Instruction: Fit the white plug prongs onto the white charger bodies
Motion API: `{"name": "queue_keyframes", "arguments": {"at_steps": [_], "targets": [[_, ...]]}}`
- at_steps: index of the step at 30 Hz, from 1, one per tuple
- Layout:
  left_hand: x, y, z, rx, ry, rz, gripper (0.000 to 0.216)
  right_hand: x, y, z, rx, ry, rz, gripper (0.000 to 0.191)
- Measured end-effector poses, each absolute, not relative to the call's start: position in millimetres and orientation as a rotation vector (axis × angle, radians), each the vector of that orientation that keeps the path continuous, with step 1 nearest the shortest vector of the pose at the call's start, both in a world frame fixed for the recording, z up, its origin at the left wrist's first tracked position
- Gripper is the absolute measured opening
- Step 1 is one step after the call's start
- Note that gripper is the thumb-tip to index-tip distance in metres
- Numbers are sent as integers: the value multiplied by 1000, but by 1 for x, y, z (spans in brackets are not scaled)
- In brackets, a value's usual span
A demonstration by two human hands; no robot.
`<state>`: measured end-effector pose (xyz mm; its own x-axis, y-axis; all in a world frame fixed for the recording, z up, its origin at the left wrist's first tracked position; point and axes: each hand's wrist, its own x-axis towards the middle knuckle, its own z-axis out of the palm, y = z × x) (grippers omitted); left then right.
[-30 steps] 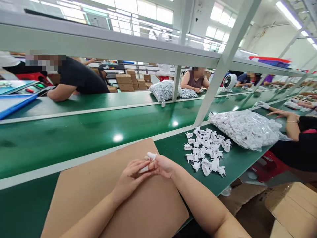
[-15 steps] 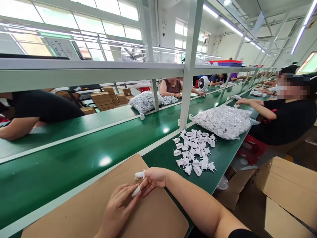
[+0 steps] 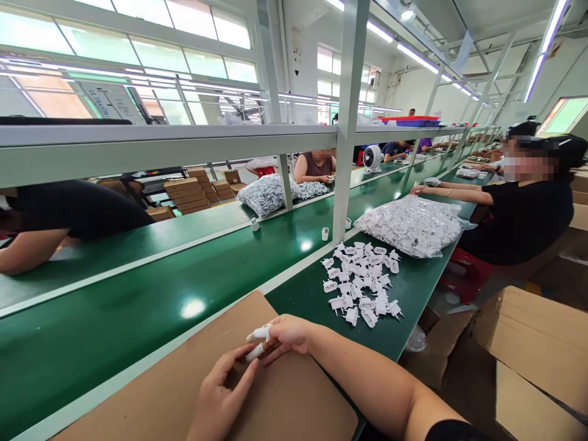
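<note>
My two hands meet over a brown cardboard sheet (image 3: 184, 361) on the green bench. My right hand (image 3: 282, 335) wears white finger cots (image 3: 258, 334) on two fingertips, its fingers bent together. My left hand (image 3: 223, 395) pinches the tip of the lower cot with thumb and fingers. A pile of small white plug parts (image 3: 361, 288) lies on the green surface to the right of my hands, an arm's reach away. Behind it sits a clear bag full of the same white parts (image 3: 411, 223).
A green conveyor belt (image 3: 138, 306) runs past the cardboard, carrying two small white pieces (image 3: 324, 233). A grey shelf frame with an upright post (image 3: 345, 153) stands over it. Other people work across the belt and on my right. Open cardboard boxes (image 3: 537, 343) stand at lower right.
My view lifted and swung right. My hands stayed together on the cardboard, the left hand dropping lower and still working at the right fingertip's cot. The small white pieces moved along the belt.
</note>
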<state>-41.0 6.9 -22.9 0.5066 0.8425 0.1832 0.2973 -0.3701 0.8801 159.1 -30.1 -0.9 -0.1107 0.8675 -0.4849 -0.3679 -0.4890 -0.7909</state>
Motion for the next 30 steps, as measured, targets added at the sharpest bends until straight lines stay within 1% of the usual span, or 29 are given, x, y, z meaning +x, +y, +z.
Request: {"name": "queue_keyframes", "arguments": {"at_steps": [2,4,12,14,17,19,22,27,28,30], "targets": [[-42,11,-25,1723,1038,786,66,157,-30,1,-1271,-597,1634,10],[-41,14,-24,1589,1068,788,72,154,-31,2,-1270,-600,1574,10],[-38,14,-22,1556,1014,818,70,152,-31,4,-1151,-704,1471,42],[-38,15,-23,1554,1017,822,69,157,-30,3,-1267,-831,1310,46],[-39,17,-26,1567,1001,808,66,170,-31,4,-1527,-1027,936,41],[-39,17,-26,1595,988,792,63,181,-32,7,-1781,-1146,640,40],[-39,16,-26,1656,979,767,58,202,-28,18,-2177,-1212,273,45],[-36,15,-24,1756,886,824,44,254,-9,39,-2447,-1033,166,55],[-35,15,-24,1769,870,835,41,265,-6,41,-2480,-991,164,55],[-34,15,-24,1787,847,847,36,284,-3,43,-2515,-923,186,51]]}}
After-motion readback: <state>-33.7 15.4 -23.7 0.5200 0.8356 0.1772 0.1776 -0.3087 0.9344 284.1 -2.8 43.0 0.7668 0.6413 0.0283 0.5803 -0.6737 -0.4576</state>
